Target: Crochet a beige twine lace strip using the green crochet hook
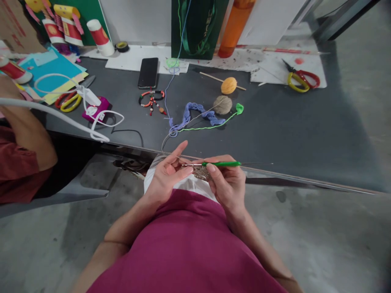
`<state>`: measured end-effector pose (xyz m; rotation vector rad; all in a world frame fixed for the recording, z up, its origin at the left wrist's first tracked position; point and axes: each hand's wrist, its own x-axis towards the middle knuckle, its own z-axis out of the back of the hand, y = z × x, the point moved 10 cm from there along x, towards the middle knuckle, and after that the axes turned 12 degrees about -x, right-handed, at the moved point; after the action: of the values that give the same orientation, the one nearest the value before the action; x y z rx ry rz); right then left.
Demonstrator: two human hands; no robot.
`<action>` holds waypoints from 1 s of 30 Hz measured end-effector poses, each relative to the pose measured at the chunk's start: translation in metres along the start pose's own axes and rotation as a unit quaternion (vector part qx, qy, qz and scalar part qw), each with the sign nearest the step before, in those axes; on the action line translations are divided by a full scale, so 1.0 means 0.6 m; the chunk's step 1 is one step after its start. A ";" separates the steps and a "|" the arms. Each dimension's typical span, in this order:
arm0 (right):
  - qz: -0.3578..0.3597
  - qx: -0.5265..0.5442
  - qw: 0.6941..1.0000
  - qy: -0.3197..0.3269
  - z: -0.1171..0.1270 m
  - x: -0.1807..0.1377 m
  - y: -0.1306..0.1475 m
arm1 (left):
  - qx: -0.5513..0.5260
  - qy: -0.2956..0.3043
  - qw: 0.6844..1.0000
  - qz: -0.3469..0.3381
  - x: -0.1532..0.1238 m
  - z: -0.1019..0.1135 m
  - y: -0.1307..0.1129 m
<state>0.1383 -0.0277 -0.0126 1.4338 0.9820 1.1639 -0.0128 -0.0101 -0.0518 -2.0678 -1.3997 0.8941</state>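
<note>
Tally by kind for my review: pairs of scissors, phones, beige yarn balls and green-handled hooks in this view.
Pairs of scissors: 2
Phone: 1
Beige yarn ball: 1
Green-handled hook: 1
Total: 5

A green-handled crochet hook in a person's right hand extends across a brownish crocheted piece to the left hand. On the gray table beyond lie a ball of beige yarn, a blue crocheted strip, a beaded bracelet and a black phone, while a co-worker's rust-colored sleeve shows at left.
</note>
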 end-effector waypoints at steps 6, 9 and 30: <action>0.235 -0.182 0.955 -0.006 -0.009 -0.028 0.061 | 0.028 -0.026 0.998 -0.047 -0.006 -0.001 -0.005; 0.203 -0.114 0.971 -0.056 0.002 -0.028 0.044 | 0.008 -0.012 0.999 -0.034 -0.006 -0.005 0.007; -0.101 0.129 0.987 -0.005 -0.021 -0.012 -0.050 | -0.016 0.011 1.000 -0.001 0.000 0.000 0.004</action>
<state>0.1244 -0.0272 -0.0432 1.4987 1.2746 0.9050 -0.0114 -0.0112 -0.0534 -2.0919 -1.4135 0.8507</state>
